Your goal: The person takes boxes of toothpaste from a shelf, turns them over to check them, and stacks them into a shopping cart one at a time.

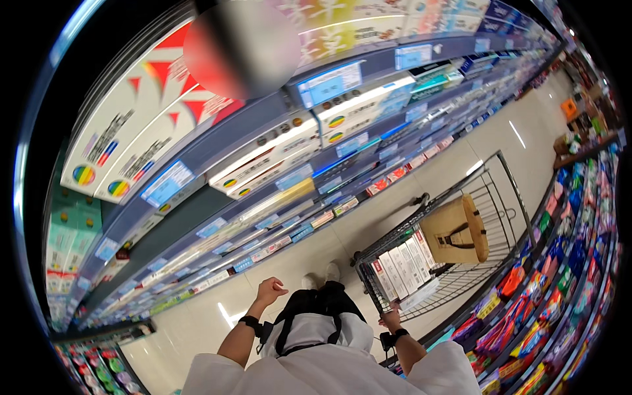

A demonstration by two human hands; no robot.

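My left hand (270, 291) hangs in the air to the left of my legs, its fingers loosely curled, with nothing visible in it. Nearest to it is the long shelf rack of boxed goods (256, 168). At my right side, my right hand (390, 317) grips the near corner of a wire shopping cart (518, 197); part of its fingers is hidden. In the cart stand several white boxes in a row (405, 264), with red on some of them. Beyond these lies a brown paper bag (456, 229) with dark handles.
Bright packets hang or lie on a rack (538, 301) close to the cart's right side. Price tags (330, 84) line the left shelves. Tiled floor (493, 133) runs ahead between the racks to stacked goods (575, 111). Another display (106, 365) stands at lower left.
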